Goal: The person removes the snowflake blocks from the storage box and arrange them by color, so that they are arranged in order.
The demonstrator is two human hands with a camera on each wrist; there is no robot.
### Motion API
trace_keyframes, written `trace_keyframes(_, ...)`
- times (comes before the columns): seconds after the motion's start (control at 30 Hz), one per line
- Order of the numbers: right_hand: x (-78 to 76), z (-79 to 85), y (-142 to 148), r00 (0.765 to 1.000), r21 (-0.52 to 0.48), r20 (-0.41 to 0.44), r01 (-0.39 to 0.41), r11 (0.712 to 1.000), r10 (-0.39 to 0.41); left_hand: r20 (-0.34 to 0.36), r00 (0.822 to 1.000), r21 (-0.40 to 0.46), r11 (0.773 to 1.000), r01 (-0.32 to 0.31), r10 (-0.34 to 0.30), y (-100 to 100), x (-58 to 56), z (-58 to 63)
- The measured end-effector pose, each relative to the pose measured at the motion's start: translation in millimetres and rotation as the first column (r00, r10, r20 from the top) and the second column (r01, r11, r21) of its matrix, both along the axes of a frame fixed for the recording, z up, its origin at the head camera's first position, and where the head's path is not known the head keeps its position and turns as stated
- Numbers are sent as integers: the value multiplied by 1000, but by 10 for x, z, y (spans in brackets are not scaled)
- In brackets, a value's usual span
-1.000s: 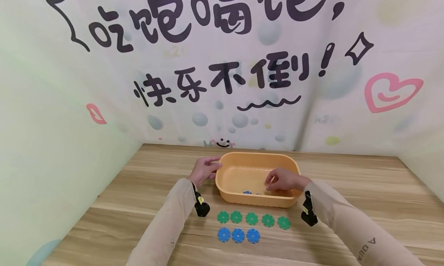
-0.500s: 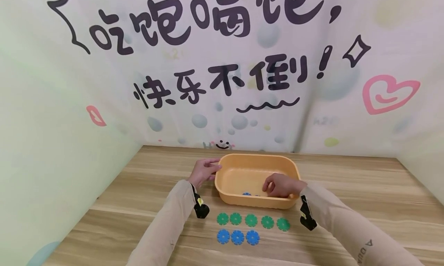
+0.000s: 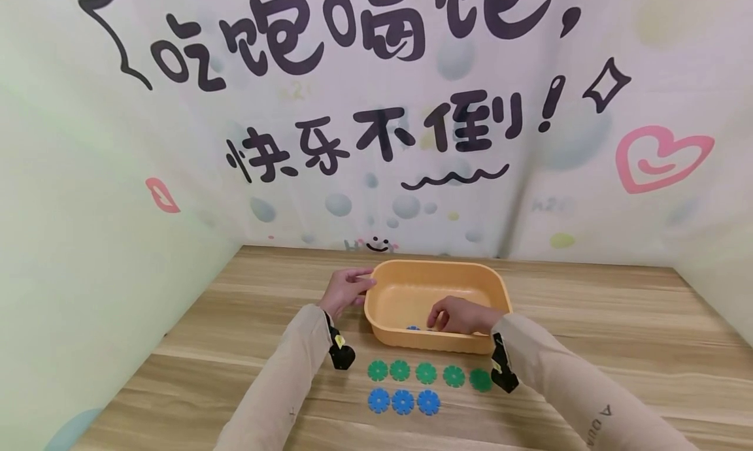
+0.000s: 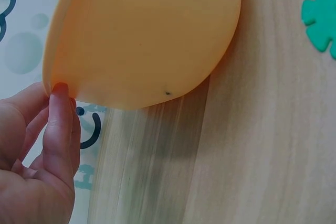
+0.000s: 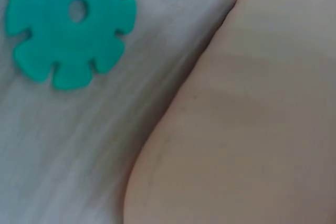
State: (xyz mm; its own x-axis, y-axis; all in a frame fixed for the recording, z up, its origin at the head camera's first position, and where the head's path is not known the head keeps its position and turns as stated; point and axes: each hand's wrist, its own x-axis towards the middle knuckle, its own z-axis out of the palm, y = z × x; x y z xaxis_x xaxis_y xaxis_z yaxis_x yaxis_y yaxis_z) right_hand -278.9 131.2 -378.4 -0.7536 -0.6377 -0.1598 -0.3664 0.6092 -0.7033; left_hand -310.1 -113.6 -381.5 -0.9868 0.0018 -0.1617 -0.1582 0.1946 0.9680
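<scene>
An orange plastic basin stands toward the back of the table. At its left end my left hand pinches the rim; in the left wrist view, the fingers meet at the basin's edge. My right hand reaches inside over the right part, its fingers curled and pointing down. Beside those fingers a blue notched disc shows partly above the front wall. The right fingertips are partly hidden, so whether they hold anything is unclear. The right wrist view shows the basin's outer wall but not the hand.
In front of the basin lie a row of several green notched discs and a shorter row of blue notched discs on the wooden table. A printed cloth wall rises behind the table.
My right hand has moved left and lower inside the basin, toward the blue discs there. The left hand stays at the rim, and the rows of discs have not changed.
</scene>
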Motion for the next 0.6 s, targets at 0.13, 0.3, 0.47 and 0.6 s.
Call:
trace_keyframes(0.13,-12,-24,-65,1000,12,-2,19,1000,-19,2,1000,8,1000,8,-8,3,-2,-1)
trace_keyframes(0.3,-33,-50,-126,999,1,-13,29,1000,-29,1,1000,4,1000,4,-4,-3,1,3)
trace_keyframes(0.47,-40,-77,-152,992,-11,-104,75,997,-76,-5,1000,0,1000,19,-19,-5,39,51)
trace_keyframes(0.6,-48,-113,-165,974,-27,-112,194,981,-196,4,1000,-4,1000,11,-11,2,39,53)
